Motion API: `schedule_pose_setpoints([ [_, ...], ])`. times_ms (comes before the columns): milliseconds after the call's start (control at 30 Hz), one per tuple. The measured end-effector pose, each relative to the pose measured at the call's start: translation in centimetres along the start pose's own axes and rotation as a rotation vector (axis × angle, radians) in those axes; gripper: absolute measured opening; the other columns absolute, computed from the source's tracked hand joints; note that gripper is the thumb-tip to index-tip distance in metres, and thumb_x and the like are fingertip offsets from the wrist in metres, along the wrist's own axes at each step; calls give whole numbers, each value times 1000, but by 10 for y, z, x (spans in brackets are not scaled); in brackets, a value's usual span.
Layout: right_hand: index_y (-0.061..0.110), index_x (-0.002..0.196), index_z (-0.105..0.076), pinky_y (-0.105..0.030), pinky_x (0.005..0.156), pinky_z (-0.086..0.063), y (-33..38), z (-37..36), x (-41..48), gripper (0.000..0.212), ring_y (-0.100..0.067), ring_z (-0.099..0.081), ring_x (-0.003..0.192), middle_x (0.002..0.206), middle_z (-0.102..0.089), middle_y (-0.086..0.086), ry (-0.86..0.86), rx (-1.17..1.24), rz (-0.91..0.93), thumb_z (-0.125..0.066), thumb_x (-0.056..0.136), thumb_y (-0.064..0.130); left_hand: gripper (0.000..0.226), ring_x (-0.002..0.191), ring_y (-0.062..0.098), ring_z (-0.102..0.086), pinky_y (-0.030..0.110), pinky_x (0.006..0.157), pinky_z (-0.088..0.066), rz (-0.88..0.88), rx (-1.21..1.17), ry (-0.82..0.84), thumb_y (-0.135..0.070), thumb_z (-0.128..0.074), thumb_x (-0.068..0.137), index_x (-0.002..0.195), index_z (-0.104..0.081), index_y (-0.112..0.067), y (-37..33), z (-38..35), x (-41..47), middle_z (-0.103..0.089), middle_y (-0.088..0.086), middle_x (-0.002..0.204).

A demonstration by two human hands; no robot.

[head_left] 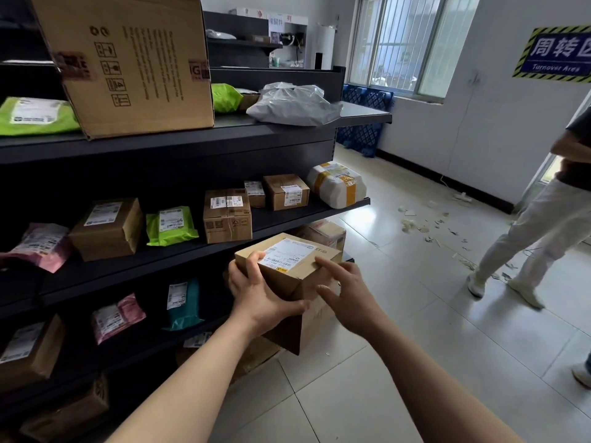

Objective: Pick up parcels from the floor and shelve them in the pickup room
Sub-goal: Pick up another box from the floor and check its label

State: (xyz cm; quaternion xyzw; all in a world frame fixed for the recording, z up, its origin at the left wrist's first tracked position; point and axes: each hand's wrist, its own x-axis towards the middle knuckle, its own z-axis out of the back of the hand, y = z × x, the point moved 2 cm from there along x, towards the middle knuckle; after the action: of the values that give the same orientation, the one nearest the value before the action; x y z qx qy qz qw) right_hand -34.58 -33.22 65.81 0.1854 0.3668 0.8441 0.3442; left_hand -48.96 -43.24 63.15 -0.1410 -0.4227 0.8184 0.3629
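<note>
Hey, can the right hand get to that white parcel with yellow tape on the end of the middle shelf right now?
Probably yes. The right hand only rests its fingertips on the held box, which the left hand grips. The white parcel sits exposed at the shelf's open end, with nothing in front.

Single head view looks forward and down; close over the hands (307, 295), shelving (179, 139) at left.

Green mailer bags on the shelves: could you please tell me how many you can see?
3. Top shelf, far left; top shelf, behind the large carton's right side; middle shelf, between two cardboard boxes. The carton may hide others.
</note>
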Motion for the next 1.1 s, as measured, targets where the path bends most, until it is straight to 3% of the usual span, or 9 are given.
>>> schedule_pose_setpoints([
  [100,46,139,-35,-41,111,-35,-9,14,8,68,-27,-17,141,153,-7,0,66,-13,-59,-69,82,31,114,138,26,-8,43,114,-26,-39,-69,101,-51,-87,45,129,-10,-44,2,11,2,-2,-6,142],
  [167,49,139,-33,-44,108,-36,-12,23,12,78,-31,-9,144,156,1,-1,132,16,-118,-76,76,33,112,138,24,-11,42,114,-26,-63,-84,171,-49,-88,44,127,-12,-45,2,17,3,-4,-12,139],
  [333,46,134,-42,-43,96,-50,-14,31,19,94,-25,-45,122,143,-34,-3,266,169,-124,-85,51,43,111,139,23,-15,41,114,-29,-63,-60,304,-48,-86,40,126,-16,-49,0,24,4,-3,-11,146],
  [433,42,127,-51,-43,96,-51,-16,28,19,94,-24,-49,116,131,-43,-2,211,172,-120,-85,40,51,105,139,25,-22,34,109,-33,-49,-56,368,-40,-84,47,127,-17,-51,-1,25,5,-1,-3,153],
  [567,37,134,-46,-41,100,-46,-17,25,17,89,-23,-37,122,130,-37,-3,122,66,-112,-86,54,45,96,132,25,-34,26,99,-41,-80,-46,409,-30,-80,59,132,-20,-49,-4,25,4,-13,1,153],
  [733,38,139,-36,-45,105,-42,-19,24,15,99,-27,-32,128,135,-30,-2,179,30,-131,-86,54,47,105,132,18,-34,31,107,-35,-108,-32,378,-27,-88,59,144,-26,-37,-8,32,4,-25,-6,150],
  [867,37,146,-23,-44,112,-31,-21,25,16,102,-28,-19,137,147,-16,1,273,69,-149,-83,63,41,109,132,18,-35,35,111,-34,-86,-1,437,-21,-88,57,144,-26,-45,-2,38,7,-27,-8,152],
  [1000,42,145,-20,-51,113,-26,-26,18,18,107,-29,-10,143,153,-8,7,313,121,-184,-80,58,53,111,135,16,-34,37,113,-32,-90,38,479,-18,-89,53,142,-29,-49,2,40,10,-26,-13,153],
  [1100,45,144,-20,-49,104,-36,-32,16,19,104,-32,-19,141,153,-12,4,286,133,-217,-80,60,55,106,135,14,-33,33,113,-31,-98,54,484,-16,-89,54,139,-35,-49,3,40,11,-26,-16,153],
])
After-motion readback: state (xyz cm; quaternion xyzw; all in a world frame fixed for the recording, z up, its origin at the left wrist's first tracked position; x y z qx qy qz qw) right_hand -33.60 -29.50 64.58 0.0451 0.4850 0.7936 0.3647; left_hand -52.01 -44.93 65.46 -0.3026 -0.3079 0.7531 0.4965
